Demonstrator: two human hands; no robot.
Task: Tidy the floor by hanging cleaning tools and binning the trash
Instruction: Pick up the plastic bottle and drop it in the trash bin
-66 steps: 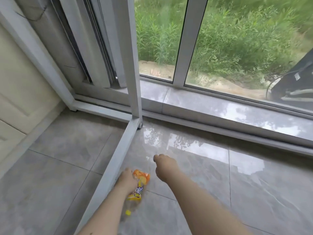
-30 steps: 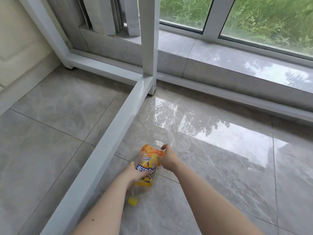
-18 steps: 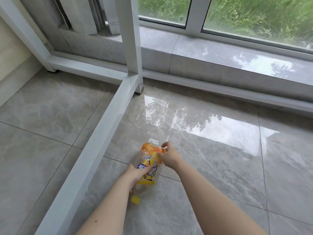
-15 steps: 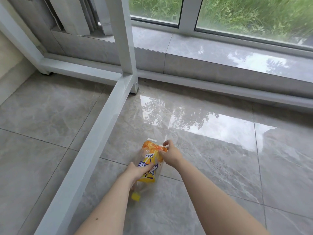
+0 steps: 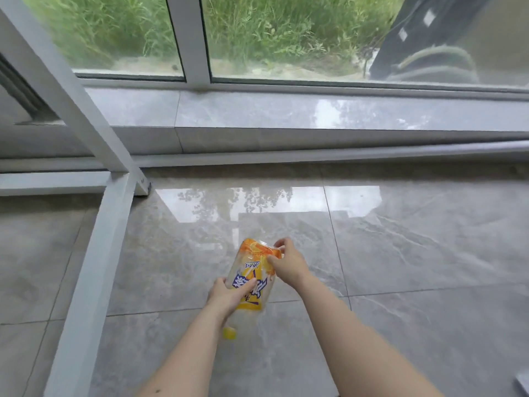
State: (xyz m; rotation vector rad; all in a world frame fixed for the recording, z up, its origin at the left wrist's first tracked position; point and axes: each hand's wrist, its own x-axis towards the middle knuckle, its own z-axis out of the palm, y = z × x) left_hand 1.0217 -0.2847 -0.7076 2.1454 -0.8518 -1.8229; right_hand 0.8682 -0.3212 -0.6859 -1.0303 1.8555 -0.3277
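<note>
Head view: since a moment ago the plastic bottle (image 5: 252, 277) stays off the floor (image 5: 400, 267), left hand (image 5: 229, 295) gripping its lower body, right hand (image 5: 286, 263) pinching its upper end; binning likely comes next. White frame rail (image 5: 97, 270) bounds the left; open tiles rightward

Bottle (image 5: 252, 277) is sitting in both hands over the floor (image 5: 415, 267), cap end toward me: left hand (image 5: 229, 296) gripping the near part, right hand (image 5: 286, 263) pinching the far end. Frame rail (image 5: 94, 276) is running along the left, windowsill (image 5: 315, 113) lying beyond.
</note>
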